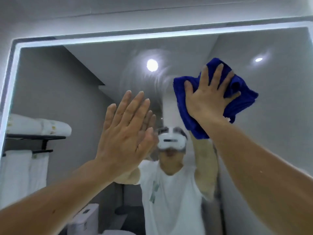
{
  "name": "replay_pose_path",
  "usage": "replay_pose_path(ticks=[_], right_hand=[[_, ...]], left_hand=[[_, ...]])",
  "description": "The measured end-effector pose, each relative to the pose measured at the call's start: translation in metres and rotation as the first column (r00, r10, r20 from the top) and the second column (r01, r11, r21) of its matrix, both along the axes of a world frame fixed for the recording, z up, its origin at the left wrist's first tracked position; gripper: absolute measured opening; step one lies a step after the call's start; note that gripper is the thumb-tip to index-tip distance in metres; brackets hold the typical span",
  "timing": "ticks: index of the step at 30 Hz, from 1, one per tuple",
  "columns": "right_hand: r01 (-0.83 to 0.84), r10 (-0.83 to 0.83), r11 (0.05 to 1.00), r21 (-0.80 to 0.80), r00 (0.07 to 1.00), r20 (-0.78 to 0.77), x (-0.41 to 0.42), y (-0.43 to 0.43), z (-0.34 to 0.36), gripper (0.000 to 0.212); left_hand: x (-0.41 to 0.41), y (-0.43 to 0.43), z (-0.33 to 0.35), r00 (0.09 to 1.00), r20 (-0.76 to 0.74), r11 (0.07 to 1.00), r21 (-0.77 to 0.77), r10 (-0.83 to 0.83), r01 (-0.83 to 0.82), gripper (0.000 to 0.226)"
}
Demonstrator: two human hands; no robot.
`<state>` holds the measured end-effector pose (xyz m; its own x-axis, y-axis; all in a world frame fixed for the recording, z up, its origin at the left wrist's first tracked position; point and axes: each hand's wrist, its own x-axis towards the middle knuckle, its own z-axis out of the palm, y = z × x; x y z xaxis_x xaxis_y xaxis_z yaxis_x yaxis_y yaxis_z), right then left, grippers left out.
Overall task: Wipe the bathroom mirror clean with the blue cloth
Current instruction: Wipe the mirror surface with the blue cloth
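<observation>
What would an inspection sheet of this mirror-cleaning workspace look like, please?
Surface: mirror with lit border, hazy swirled streaks near the reflected ceiling light.
Job's things: blue cloth bunched, pressed to the glass upper right.
Clutter: nothing seen.
Hands: right hand flat on the cloth, fingers straight; left hand open, raised at the glass, holding nothing.
Cables: nothing seen.
Surroundings: reflected folded towels on a rack, toilet below.

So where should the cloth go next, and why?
Probably slide the cloth left: the right hand presses it on the mirror, and hazy swirls show beside it around the reflected lamp.
</observation>
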<state>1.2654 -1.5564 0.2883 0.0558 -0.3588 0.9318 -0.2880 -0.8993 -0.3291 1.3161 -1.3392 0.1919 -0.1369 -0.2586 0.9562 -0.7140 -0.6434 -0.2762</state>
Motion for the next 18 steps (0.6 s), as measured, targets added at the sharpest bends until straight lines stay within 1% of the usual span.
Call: replay_pose_path(ticks=[1,2,4,6,8,10,12,13,14,15,16,17,18], right_hand=[[-0.002,0.002,1.000,-0.013,1.000,0.008,0.010,0.020,-0.002,0.071],[-0.002,0.003,0.998,-0.068,1.000,0.009,0.020,0.036,-0.010,0.070],[-0.011,0.006,0.968,-0.251,1.000,-0.021,0.037,0.060,-0.043,0.066],[-0.047,0.012,0.904,-0.424,0.996,-0.086,0.043,0.069,-0.085,0.063],[-0.099,-0.007,0.814,-0.573,0.984,-0.179,0.041,0.059,-0.126,0.061],[-0.164,-0.076,0.682,-0.712,0.953,-0.292,0.028,0.031,-0.157,0.063],[-0.235,-0.180,0.514,-0.825,0.911,-0.372,0.003,-0.011,-0.160,0.065],[-0.244,-0.218,0.465,-0.851,0.900,-0.378,-0.009,-0.032,-0.152,0.065],[-0.224,-0.230,0.470,-0.854,0.903,-0.363,-0.020,-0.049,-0.138,0.065],[-0.173,-0.211,0.536,-0.826,0.921,-0.329,-0.029,-0.063,-0.121,0.064],[-0.116,-0.163,0.653,-0.748,0.944,-0.289,-0.035,-0.071,-0.099,0.066],[-0.076,-0.094,0.789,-0.610,0.966,-0.241,-0.038,-0.071,-0.076,0.068],[-0.043,-0.035,0.899,-0.436,0.985,-0.170,-0.034,-0.065,-0.054,0.067]], left_hand=[[0.000,0.004,0.002,1.000,0.012,1.000,0.006,0.000,0.000,0.063],[0.000,0.007,0.003,1.000,0.024,1.000,0.011,0.001,-0.001,0.062],[0.000,0.010,0.005,0.999,0.033,1.000,0.007,0.005,-0.006,0.062],[0.001,0.009,0.004,1.000,0.003,1.000,-0.004,-0.005,0.005,0.063],[0.001,0.006,0.001,0.999,-0.029,0.999,-0.015,-0.029,0.029,0.064],[0.001,0.003,-0.005,0.999,-0.030,1.000,-0.014,-0.029,0.028,0.064],[0.002,0.004,-0.010,1.000,-0.010,1.000,-0.005,-0.013,0.013,0.063],[0.003,0.006,-0.010,1.000,-0.001,1.000,0.003,-0.005,0.005,0.063],[0.003,0.009,-0.010,1.000,0.004,1.000,0.008,0.005,-0.005,0.063],[0.003,0.013,-0.008,1.000,0.004,1.000,0.012,0.016,-0.016,0.064],[0.003,0.016,-0.006,1.000,0.001,1.000,0.016,0.025,-0.025,0.064],[0.003,0.019,-0.003,1.000,-0.003,0.999,0.015,0.031,-0.031,0.064],[0.002,0.021,0.000,0.999,-0.009,0.999,0.014,0.034,-0.034,0.064]])
